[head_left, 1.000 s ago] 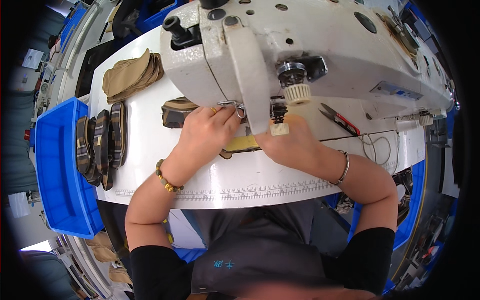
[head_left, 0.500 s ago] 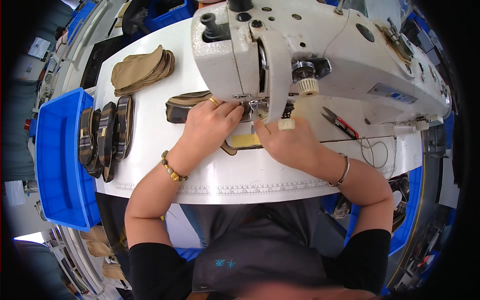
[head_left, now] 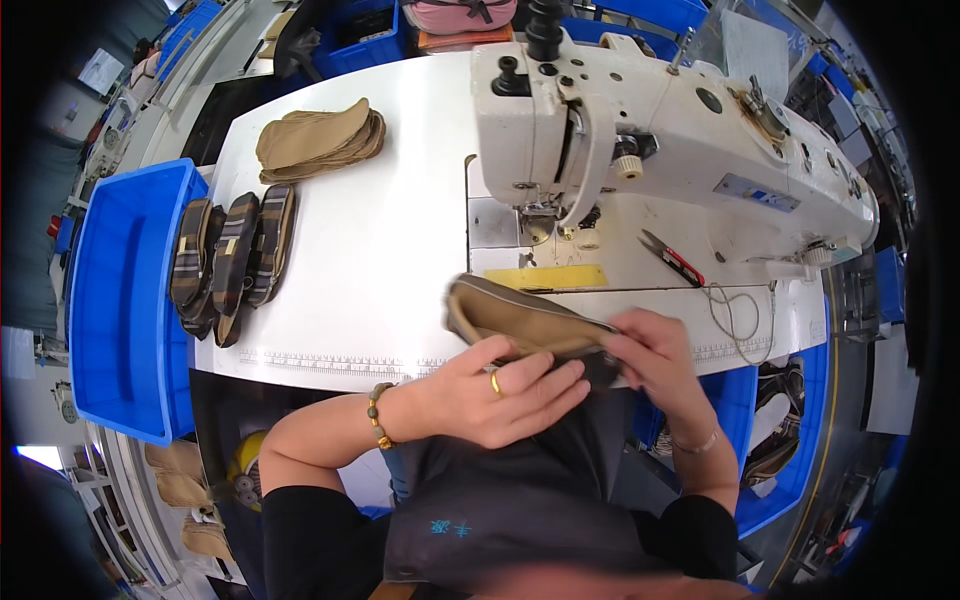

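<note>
Between my hands, near the front edge of the table, is a fabric shoe upper (head_left: 530,315) with a tan inside and a darker outside, its opening turned up. My left hand (head_left: 500,390) grips its near side, fingers lying across it. At the heel-like right end, my right hand (head_left: 655,355) pinches the edge. Beyond them stands a white sewing machine (head_left: 640,130), its needle area away from the upper. A yellow strip (head_left: 545,278) lies on the table between the machine's needle and the upper.
Plaid shoe uppers (head_left: 235,255) lie at the left beside a blue bin (head_left: 130,310). Behind them is a stack of tan sole-shaped pieces (head_left: 320,140). Red-handled thread snips (head_left: 675,260) and a loose cord (head_left: 735,320) lie right. Another blue bin (head_left: 815,400) stands lower right.
Both hands have come back from under the needle toward me, bringing the shoe upper to the table's front edge. It is now lifted and turned so its tan inside shows.
</note>
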Motion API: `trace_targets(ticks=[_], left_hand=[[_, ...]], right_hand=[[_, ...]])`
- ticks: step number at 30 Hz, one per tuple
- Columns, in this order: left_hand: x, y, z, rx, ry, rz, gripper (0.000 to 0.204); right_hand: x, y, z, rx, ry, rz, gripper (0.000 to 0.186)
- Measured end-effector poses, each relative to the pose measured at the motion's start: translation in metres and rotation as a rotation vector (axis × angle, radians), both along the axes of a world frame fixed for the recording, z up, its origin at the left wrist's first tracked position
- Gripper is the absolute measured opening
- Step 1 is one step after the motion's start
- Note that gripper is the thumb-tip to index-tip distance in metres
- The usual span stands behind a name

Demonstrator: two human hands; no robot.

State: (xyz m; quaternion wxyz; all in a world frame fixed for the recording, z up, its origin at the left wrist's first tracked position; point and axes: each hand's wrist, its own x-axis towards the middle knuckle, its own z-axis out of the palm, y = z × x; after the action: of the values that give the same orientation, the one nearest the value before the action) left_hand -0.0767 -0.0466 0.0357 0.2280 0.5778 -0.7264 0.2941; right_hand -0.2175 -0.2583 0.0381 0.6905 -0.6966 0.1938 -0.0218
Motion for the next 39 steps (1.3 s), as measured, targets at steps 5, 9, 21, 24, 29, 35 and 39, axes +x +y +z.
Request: trace_targets(ticks=[5, 9, 21, 24, 29, 35, 39], left_hand=[[0.043, 0.026, 0.017, -0.003, 0.081, 0.294, 0.029], [0.141, 0.036, 0.011, -0.041, 0.196, 0.613, 0.024], [0.249, 0.009, -0.004, -0.105, 0.558, 1.023, 0.021], [0.225, 0.018, 0.006, -0.239, 0.501, 0.909, 0.015], [0.110, -0.009, -0.003, -0.041, 0.208, 0.436, 0.011], [0.059, 0.002, -0.025, 0.237, 0.360, 0.394, 0.021], [0.090, 0.038, -0.016, 0.219, 0.361, 0.603, 0.021]], right_hand=[[-0.210, -0.094, -0.008, -0.287, -0.224, -0.600, 0.011], [-0.376, -0.142, -0.030, -0.290, -0.336, -0.993, 0.014], [-0.435, -0.147, -0.073, -1.452, 0.943, -1.011, 0.041], [-0.347, -0.152, -0.039, -1.706, 0.517, -0.901, 0.031], [-0.143, -0.081, -0.014, -1.527, -0.099, -0.412, 0.019], [0.056, 0.012, -0.010, -1.345, -0.579, 0.489, 0.051], [0.102, 0.019, -0.026, -1.363, -0.618, 0.639, 0.063]])
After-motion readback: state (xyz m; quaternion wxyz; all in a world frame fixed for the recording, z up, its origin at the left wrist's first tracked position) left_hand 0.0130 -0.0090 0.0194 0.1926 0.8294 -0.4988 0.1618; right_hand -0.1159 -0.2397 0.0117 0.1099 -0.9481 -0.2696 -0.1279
